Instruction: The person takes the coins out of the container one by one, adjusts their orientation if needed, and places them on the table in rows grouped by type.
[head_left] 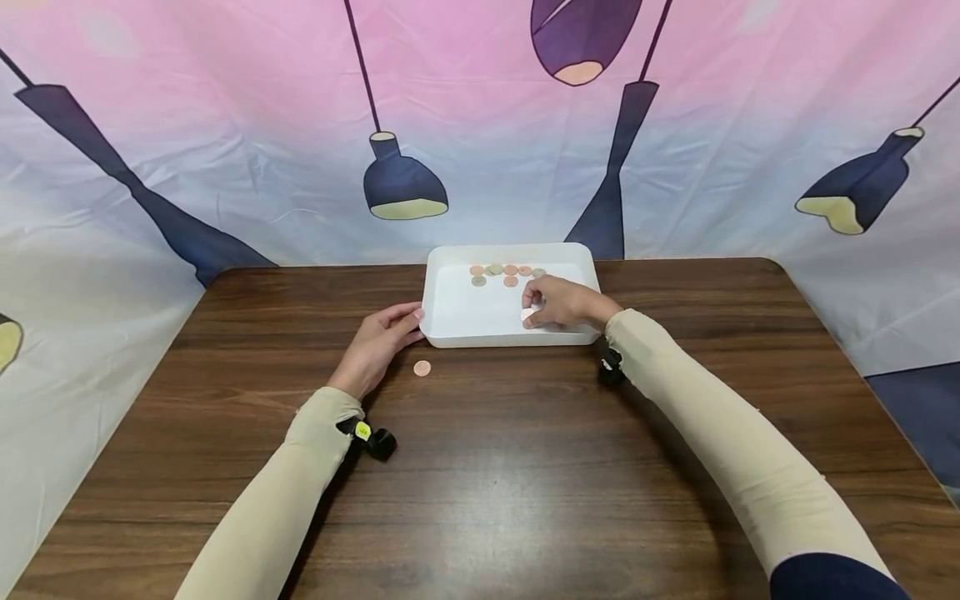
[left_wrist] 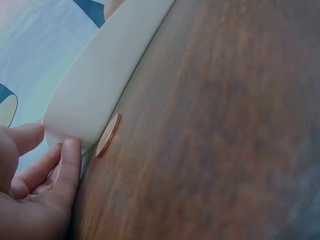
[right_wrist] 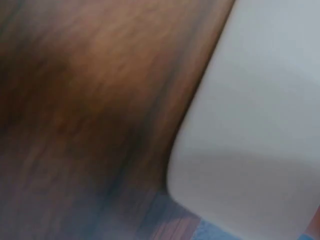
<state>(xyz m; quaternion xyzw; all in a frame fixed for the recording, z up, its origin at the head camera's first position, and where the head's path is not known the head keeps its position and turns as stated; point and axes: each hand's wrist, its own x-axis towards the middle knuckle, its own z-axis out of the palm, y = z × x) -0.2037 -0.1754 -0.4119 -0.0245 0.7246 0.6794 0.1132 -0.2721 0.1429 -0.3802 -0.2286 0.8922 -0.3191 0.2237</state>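
A white tray rests near the back edge of the table, with several copper and silvery coins along its far side. My left hand holds the tray's front left corner, fingertips against its outer wall, as the left wrist view also shows. Inside the tray, toward its front right, my right hand pinches a pale, shiny coin between thumb and fingers. A copper coin lies on the table just in front of the tray, close to my left hand.
The dark wooden table spreads out in front of the tray. Behind it hangs a cloth printed with lamps. The right wrist view shows mostly the tray's outer wall and blurred wood.
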